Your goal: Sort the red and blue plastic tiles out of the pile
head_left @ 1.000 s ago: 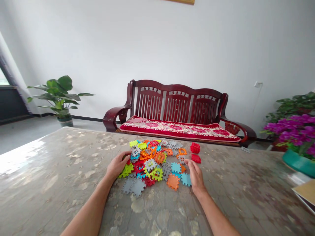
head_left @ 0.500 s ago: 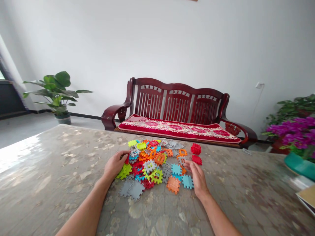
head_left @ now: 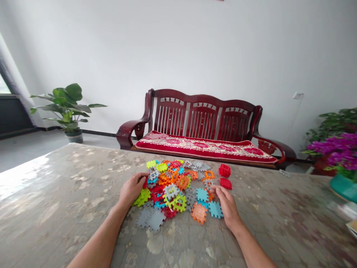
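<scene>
A loose pile of interlocking plastic building tiles with notched edges lies on the table, in red, orange, green, blue and grey. My left hand rests at the pile's left edge, fingers apart and reaching over it. A red tile shows beside its fingertips, and a green tile lies under its palm side. On the right, my right hand lies with fingers loosely extended, their tips near a grey window-frame tile and a light blue tile. Neither hand visibly grips a tile.
Two red pieces, a block and a flat tile, sit right of the pile. A grey piece lies near the table's far edge. Behind the patterned table stands a wooden bench. Purple flowers in a teal pot are at right.
The whole view has shifted slightly, moving the scene a little right and down. Both hands stay at the pile's sides, and the tiles keep their arrangement.
</scene>
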Demonstrator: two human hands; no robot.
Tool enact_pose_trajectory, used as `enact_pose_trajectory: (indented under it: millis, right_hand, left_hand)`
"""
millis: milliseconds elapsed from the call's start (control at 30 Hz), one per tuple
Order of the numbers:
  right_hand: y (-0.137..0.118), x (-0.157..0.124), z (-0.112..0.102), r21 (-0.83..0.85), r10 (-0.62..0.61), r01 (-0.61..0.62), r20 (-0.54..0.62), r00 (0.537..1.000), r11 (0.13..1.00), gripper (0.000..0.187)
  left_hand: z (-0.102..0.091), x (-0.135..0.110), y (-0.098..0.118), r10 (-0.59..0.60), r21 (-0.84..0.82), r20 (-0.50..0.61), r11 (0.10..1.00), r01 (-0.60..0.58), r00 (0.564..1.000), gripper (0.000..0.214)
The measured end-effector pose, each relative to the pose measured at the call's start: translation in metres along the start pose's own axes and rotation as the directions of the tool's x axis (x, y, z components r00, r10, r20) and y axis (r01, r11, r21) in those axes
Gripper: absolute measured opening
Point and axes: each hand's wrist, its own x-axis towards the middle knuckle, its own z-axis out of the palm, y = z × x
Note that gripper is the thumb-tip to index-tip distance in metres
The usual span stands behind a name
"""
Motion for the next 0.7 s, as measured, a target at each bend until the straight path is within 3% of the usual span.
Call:
enact_pose_trajectory:
  millis: [300,700]
  right_hand:
    - [0.0026,0.0004,0.0003,0.018,0.007,-0.006,-0.018,1.0,1.0,0.056]
    - [-0.0055,0.0008,0.0051,-0.087,0.007,-0.007,0.003,1.0,0.996,0.057]
  left_hand:
    - [0.0005,0.0002,0.0002,-0.014,0.027,0.002,1.0,0.014,1.0,0.037]
    - [-0.0011,-0.002,0.0045,-0.049,0.028,0.001,0.998,0.049,0.999,0.032]
